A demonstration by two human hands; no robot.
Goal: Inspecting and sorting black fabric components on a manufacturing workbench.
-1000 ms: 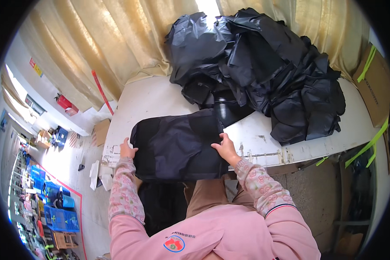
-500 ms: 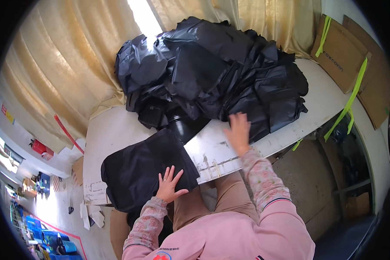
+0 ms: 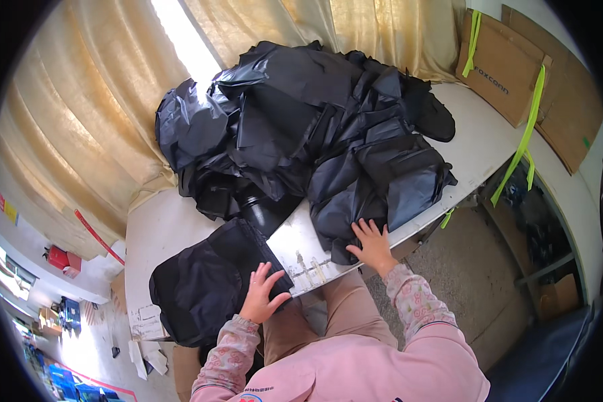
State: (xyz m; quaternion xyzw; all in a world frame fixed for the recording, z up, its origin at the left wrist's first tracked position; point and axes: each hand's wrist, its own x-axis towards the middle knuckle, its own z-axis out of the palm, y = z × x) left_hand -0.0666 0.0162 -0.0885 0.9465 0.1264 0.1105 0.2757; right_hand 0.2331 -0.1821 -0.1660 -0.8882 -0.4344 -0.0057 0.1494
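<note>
Currently, on my head view, the left hand (image 3: 260,295) lies with fingers spread over the right-hand edge of a stack of black fabric pieces (image 3: 194,285), which sits at the table's (image 3: 157,224) near left corner and hangs slightly past the front edge. I see the right hand (image 3: 372,248) with fingers apart and thumb out, touching the near lower edge of a big crumpled heap of black sheets (image 3: 281,117); I can't tell whether it pinches any. Just beyond the stack I make out a glossy black sheet (image 3: 264,213). Gold curtains (image 3: 100,100) hang behind the heap, and a flattened cardboard box (image 3: 499,67) leans at right.
</note>
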